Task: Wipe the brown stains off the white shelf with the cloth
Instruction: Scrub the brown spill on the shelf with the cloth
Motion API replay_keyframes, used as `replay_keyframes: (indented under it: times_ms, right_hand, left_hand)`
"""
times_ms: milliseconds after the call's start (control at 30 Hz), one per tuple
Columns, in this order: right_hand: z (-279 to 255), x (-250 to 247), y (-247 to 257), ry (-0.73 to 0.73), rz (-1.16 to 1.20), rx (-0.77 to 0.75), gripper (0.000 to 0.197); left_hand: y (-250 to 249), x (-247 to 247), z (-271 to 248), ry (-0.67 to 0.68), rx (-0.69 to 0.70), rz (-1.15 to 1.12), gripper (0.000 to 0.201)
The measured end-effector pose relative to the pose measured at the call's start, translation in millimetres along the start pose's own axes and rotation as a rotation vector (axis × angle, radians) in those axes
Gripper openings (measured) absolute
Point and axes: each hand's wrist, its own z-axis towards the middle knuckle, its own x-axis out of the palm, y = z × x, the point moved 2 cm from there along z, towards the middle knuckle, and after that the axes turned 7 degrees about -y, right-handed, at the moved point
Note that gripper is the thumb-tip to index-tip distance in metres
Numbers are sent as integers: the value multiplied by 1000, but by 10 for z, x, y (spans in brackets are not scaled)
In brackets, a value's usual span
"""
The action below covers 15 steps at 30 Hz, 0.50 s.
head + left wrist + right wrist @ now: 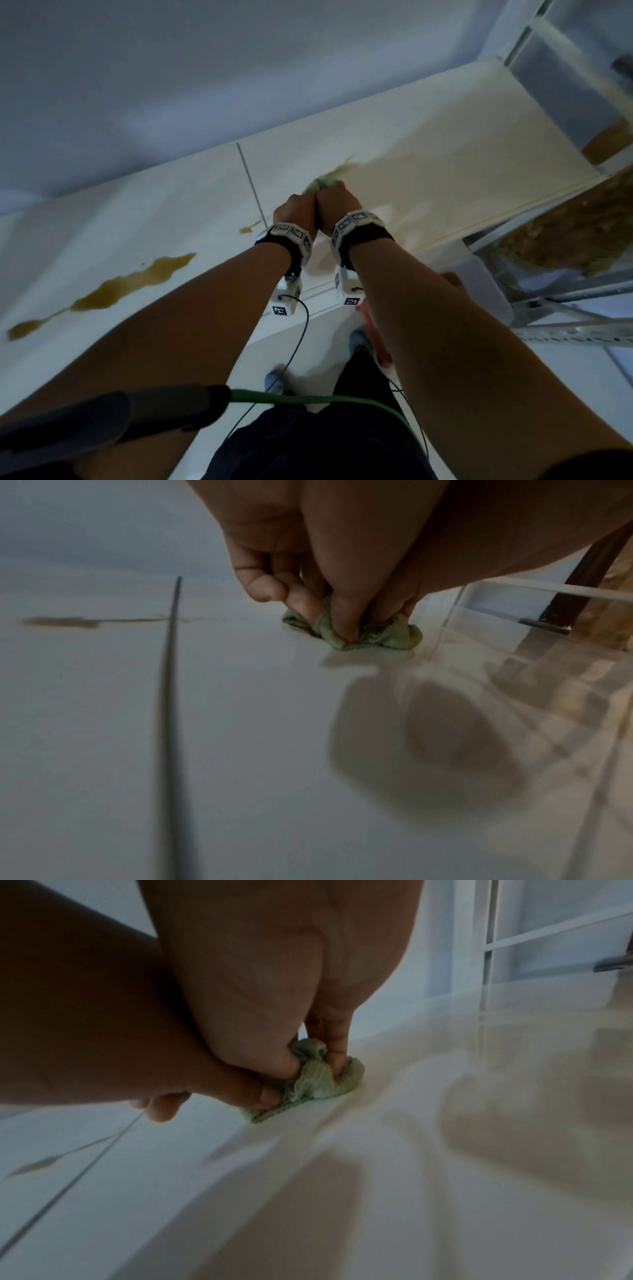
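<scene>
Both of my hands meet on a crumpled green cloth [322,181] and press it onto the white shelf [462,147]. My left hand [296,209] and right hand [337,204] touch side by side. In the left wrist view my left hand [325,615] pinches the cloth [380,637] with curled fingertips. In the right wrist view the thumb and fingers of my right hand [318,1064] bunch the cloth [329,1083]. A faint brown smear [346,167] trails just beyond the cloth. A small brown stain [250,228] and a long brown stain [137,284] lie to the left.
A dark seam [251,185] splits the shelf top just left of my hands. Right of the shelf stand a metal rack [565,308], a clear plastic box [483,284] and a brown woven object [565,240]. A green cable [308,399] runs below my arms.
</scene>
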Motion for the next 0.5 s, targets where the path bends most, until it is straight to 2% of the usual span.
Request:
replay_keyframes:
  times_ms: [267,500]
  right_hand:
    - [-109,236,939,-12,46,26,33]
    - [-192,432,1798,24,25,-28,28]
  left_hand:
    - [919,-116,-439,-3,-33,0,27]
    - [1659,-228,-870,-19,-109,-11,31]
